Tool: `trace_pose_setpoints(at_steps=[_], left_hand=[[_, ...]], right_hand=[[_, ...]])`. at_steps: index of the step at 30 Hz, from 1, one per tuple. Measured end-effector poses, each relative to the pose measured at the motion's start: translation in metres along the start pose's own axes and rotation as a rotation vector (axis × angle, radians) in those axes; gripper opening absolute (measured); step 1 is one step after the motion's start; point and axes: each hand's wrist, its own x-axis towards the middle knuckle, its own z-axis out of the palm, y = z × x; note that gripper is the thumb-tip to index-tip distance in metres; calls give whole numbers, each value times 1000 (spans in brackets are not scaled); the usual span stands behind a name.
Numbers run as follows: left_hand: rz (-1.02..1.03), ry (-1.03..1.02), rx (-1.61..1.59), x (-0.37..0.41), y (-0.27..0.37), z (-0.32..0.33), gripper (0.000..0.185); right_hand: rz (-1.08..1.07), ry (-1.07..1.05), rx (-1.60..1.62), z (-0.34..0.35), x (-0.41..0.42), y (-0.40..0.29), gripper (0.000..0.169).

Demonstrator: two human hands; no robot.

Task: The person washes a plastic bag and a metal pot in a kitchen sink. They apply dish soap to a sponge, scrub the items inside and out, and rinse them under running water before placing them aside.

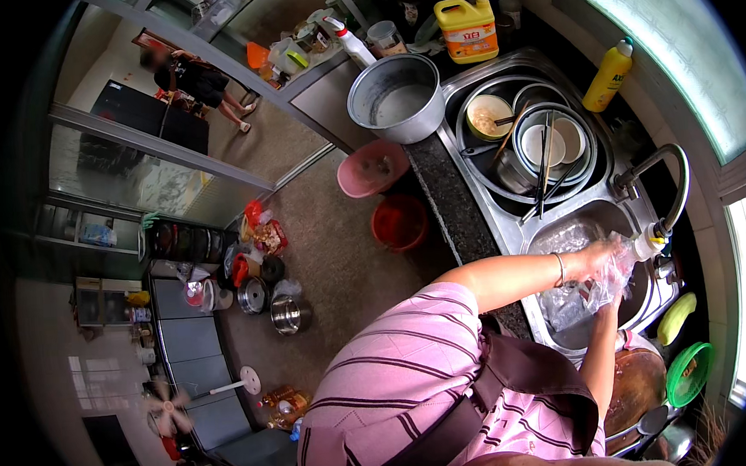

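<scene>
Crumpled clear plastic, apparently a bag or film, is between my hands over the smaller stainless steel sink basin. My left hand, with a bracelet at its wrist, grips the upper part. My right hand grips the lower part; its fingers are partly hidden by the plastic. Just beyond both hands is the white spout head of the curved faucet. More clear, shiny material, plastic or water, lies in the basin below.
The larger basin holds stacked bowls, pans and several chopsticks. A large aluminium pot stands on the counter edge. Dish soap bottles, a green basket and a round wooden board surround the sink. A person stands beyond the glass partition.
</scene>
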Motion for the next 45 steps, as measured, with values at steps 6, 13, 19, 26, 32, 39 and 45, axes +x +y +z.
trace_pose_setpoints(at_steps=[6,13,19,26,32,39,45], left_hand=[[110,750,1011,24,-19,-86,53],[121,406,669,8,-18,-3,57],[-38,424,599,20,-15,-10,15],[163,386,1308,30,-14,8,16],[28,455,1291,27,4,31,18],[127,393,1182,8,8,-9,19],[155,242,1214,2,-19,-13,25]], right_hand=[[-324,120,-236,-19,9,-31,42],[-838,-14,-924,20,-3,-7,40],[-498,1,-412,5,-26,-1,21],[-718,478,-774,-60,8,-14,19],[-1173,429,-1215,-30,16,-74,27],[-244,-329,-47,32,-13,-45,31],[-314,-327,-742,65,-30,-78,28]])
